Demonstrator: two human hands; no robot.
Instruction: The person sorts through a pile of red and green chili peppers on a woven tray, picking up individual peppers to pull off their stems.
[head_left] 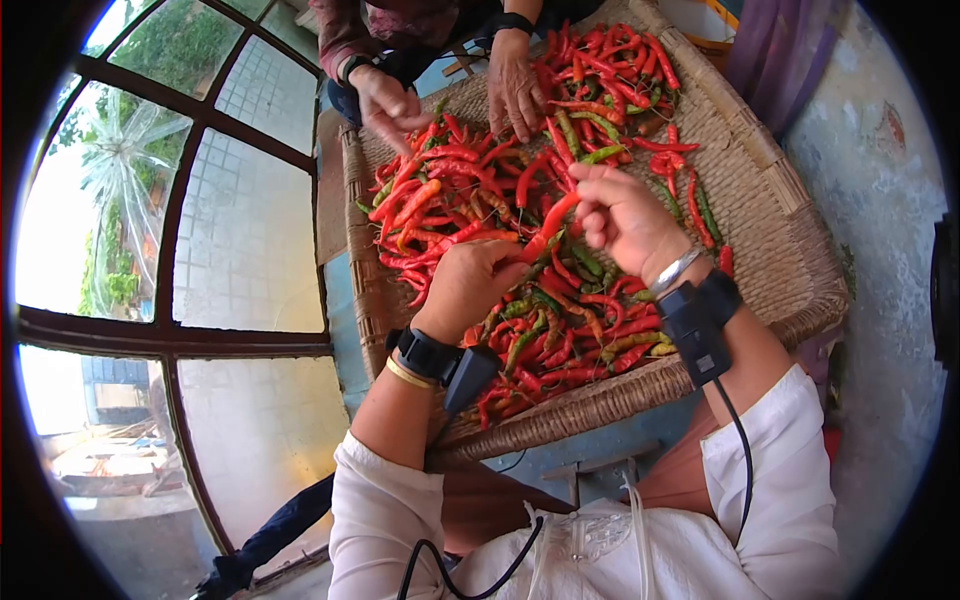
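The one view looks from the person's head, forward and steeply down, close enough that the left hand (465, 285), right hand (635, 228) and the red pepper (549, 230) between them sit near its middle; its wide round field reaches windows (250, 225) left of the grip, white sleeves (775, 435) below it and the woven tray (755, 190) around it
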